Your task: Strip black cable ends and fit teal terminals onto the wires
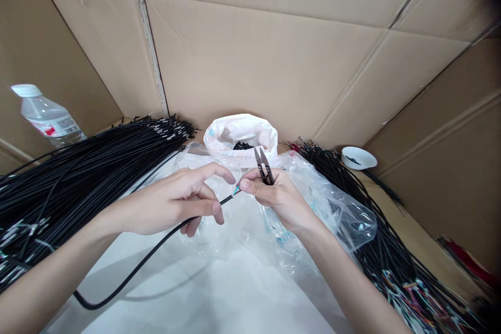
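Note:
My left hand pinches a black cable near its stripped end, where thin coloured wires stick out. The cable loops down to the lower left over the white table top. My right hand is closed round small black thread snips, blades pointing up, and its fingertips touch the coloured wire ends. Both hands hover above a crumpled clear plastic bag.
A big bundle of black cables lies at the left, another bundle at the right. A white bag with black bits stands behind the hands. A small white bowl sits right, a water bottle left. Cardboard walls surround the table.

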{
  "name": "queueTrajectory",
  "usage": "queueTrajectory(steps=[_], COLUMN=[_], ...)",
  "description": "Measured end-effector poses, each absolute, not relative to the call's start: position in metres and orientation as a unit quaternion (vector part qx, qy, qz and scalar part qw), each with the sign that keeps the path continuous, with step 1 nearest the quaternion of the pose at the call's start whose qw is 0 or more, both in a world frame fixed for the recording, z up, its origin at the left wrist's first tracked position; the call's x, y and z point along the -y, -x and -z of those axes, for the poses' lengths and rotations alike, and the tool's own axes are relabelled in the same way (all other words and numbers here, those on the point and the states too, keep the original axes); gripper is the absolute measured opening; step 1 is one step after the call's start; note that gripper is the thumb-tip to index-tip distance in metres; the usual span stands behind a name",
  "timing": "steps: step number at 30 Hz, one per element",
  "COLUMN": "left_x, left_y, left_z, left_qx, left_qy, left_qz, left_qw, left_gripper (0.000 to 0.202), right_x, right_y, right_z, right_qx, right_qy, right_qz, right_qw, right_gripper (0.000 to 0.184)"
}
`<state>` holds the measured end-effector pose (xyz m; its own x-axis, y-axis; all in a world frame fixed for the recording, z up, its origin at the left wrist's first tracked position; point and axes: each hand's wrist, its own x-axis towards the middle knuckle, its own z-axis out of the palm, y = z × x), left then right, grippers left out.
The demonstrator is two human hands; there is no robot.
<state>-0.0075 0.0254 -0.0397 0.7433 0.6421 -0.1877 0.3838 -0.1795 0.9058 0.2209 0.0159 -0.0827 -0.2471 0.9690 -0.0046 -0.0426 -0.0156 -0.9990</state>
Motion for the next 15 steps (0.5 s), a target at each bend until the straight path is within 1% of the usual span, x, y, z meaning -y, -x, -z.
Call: queueTrajectory(steps=[3, 5, 10, 15], left_x=[-0.023, -0.022, -0.022, -0.019], left_y=[0.005, 0.001, -0.013, -0.016], left_z=[0.044, 0.050, 0.063, 0.062], left_qx=[-0.349, -0.360, -0.369, -0.372], left_qy=[-0.749, -0.747, -0.761, -0.771], left_qz=[-0.126, -0.152, -0.253, -0.249], left_qw=[0.550, 0.538, 0.470, 0.452], left_gripper=[0.030, 0.026, 0.031, 0.035], right_x=[-0.016, -0.015, -0.010, -0.006], right_y=[-0.220, -0.219, -0.216, -0.213], right_z=[0.084, 0.085, 0.082, 0.078], right_qx=[0.541, 0.547, 0.595, 0.600], right_qy=[0.417, 0.415, 0.403, 0.396], right_qz=[-0.564, -0.546, -0.509, -0.512], right_qw=[0.464, 0.481, 0.475, 0.471], right_gripper=[0.040, 0.039, 0.038, 0.038])
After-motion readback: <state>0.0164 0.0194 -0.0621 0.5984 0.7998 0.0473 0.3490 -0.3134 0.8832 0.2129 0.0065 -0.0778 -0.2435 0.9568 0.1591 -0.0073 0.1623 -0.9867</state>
